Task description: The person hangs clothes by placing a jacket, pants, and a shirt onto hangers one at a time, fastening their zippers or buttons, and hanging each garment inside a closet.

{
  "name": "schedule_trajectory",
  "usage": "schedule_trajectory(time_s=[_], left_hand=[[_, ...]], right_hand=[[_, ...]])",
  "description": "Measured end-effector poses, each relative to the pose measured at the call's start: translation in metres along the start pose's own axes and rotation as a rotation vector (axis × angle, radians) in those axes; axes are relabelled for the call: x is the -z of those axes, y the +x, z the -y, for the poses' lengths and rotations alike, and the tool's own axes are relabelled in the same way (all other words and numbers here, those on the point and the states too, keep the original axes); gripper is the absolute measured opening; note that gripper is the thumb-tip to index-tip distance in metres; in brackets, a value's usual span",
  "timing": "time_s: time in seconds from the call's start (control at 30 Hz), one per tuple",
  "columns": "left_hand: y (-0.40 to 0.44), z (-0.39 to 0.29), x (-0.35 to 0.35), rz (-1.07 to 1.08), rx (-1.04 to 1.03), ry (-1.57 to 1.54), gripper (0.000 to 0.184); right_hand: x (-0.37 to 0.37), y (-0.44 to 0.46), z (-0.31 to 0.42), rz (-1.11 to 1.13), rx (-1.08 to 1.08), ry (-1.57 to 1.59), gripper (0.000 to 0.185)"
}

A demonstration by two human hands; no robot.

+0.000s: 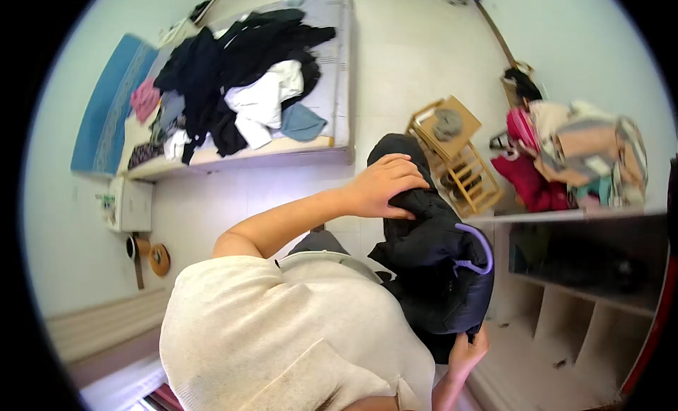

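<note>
A black padded garment (424, 252) hangs in front of the person's body at the centre right. My left hand (387, 187) grips its upper part, with the fingers curled over the dark fabric. Lower down, my right hand (467, 351) pinches the garment's bottom edge near the open cabinet. A purple hanger (485, 250) shows at the garment's right side, its curved end sticking out. Part of the hanger is hidden by the fabric.
Clothes (258, 100) lie heaped on a bed (342, 72) at the upper left. A wooden rack (470, 178) stands beyond the garment. More folded clothes (586, 146) are piled at the right, above an open cabinet (565, 323). A white bedside cabinet (133, 205) is at the left.
</note>
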State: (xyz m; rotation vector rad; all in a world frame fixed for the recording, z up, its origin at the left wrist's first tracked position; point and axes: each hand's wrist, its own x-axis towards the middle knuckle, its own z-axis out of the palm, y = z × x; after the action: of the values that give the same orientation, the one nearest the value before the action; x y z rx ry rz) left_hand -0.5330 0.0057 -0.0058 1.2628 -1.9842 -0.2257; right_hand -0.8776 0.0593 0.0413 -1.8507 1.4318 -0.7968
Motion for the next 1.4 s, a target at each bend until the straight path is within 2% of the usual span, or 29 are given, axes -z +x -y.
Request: schedule_trajectory(time_s=[0.07, 0.17, 0.23, 0.3, 0.33, 0.43, 0.47, 0.57, 0.7, 0.8, 0.97, 1.03, 1.07, 1.1, 1.13, 1.17, 1.2, 1.23, 1.3, 1.33, 1.37, 1.4], left_hand=[[-0.040, 0.036, 0.050, 0.077, 0.137, 0.052, 0.066], [-0.120, 0.085, 0.120, -0.028, 0.321, 0.180, 0.070], [-0.177, 0.114, 0.163, -0.131, 0.480, 0.141, 0.069], [-0.224, 0.129, 0.200, -0.191, 0.583, 0.105, 0.067], [-0.240, 0.130, 0.219, -0.270, 0.593, 0.093, 0.057], [-0.283, 0.134, 0.262, -0.370, 0.784, 0.168, 0.044], [-0.291, 0.135, 0.274, -0.481, 0.734, 0.182, 0.033], [-0.317, 0.140, 0.314, -0.639, 0.741, 0.230, 0.029], [-0.321, 0.155, 0.372, -0.771, 0.719, 0.485, 0.024], [-0.321, 0.189, 0.422, -0.805, 0.766, 0.632, 0.020], [-0.320, 0.275, 0.519, -0.762, 0.829, 0.770, 0.018], [-0.320, 0.325, 0.568, -0.740, 0.774, 0.937, 0.022], [-0.318, 0.356, 0.598, -0.765, 0.818, 0.906, 0.024], [-0.315, 0.386, 0.627, -0.697, 0.841, 1.045, 0.025], [-0.313, 0.415, 0.655, -0.660, 0.877, 1.048, 0.025], [-0.316, 0.446, 0.677, -0.771, 1.053, 0.988, 0.035], [-0.316, 0.472, 0.681, -0.902, 0.987, 0.981, 0.048], [-0.322, 0.493, 0.677, -0.927, 1.010, 0.976, 0.053], [-0.342, 0.537, 0.650, -0.981, 1.060, 0.963, 0.065], [-0.351, 0.550, 0.619, -0.950, 0.961, 0.908, 0.058], [-0.365, 0.557, 0.577, -0.922, 0.860, 0.855, 0.051], [-0.388, 0.563, 0.533, -0.887, 0.938, 0.652, 0.061]], right_hand=[[-0.036, 0.018, 0.034, 0.048, 0.086, 0.000, 0.012], [-0.094, 0.040, 0.078, 0.151, 0.223, -0.049, 0.010], [-0.129, 0.056, 0.109, 0.235, 0.295, -0.085, 0.009], [-0.166, 0.079, 0.140, 0.317, 0.340, -0.090, 0.008], [-0.186, 0.087, 0.156, 0.352, 0.352, -0.083, 0.008], [-0.242, 0.111, 0.196, 0.429, 0.396, -0.004, 0.008], [-0.258, 0.119, 0.207, 0.426, 0.435, 0.002, 0.009], [-0.299, 0.153, 0.228, 0.465, 0.504, 0.052, 0.013], [-0.374, 0.198, 0.299, 0.395, 0.750, 0.057, 0.015], [-0.440, 0.244, 0.348, 0.509, 0.693, 0.144, 0.012], [-0.559, 0.327, 0.424, 0.638, 0.717, 0.213, 0.013], [-0.616, 0.363, 0.460, 0.587, 0.800, 0.296, 0.016], [-0.644, 0.381, 0.489, 0.521, 0.854, 0.176, 0.021], [-0.683, 0.407, 0.510, 0.450, 0.938, 0.218, 0.022], [-0.723, 0.434, 0.529, 0.311, 1.045, 0.109, 0.028], [-0.751, 0.448, 0.557, 0.292, 1.012, 0.002, 0.037], [-0.794, 0.468, 0.566, 0.138, 1.107, 0.071, 0.039], [-0.826, 0.484, 0.567, -0.026, 1.204, 0.140, 0.041], [-0.857, 0.466, 0.552, 0.067, 1.118, 0.009, 0.039], [-0.859, 0.442, 0.532, 0.160, 1.230, 0.129, 0.036], [-0.872, 0.426, 0.498, 0.373, 1.155, 0.217, 0.035], [-0.881, 0.409, 0.457, 0.499, 1.086, 0.276, 0.032]])
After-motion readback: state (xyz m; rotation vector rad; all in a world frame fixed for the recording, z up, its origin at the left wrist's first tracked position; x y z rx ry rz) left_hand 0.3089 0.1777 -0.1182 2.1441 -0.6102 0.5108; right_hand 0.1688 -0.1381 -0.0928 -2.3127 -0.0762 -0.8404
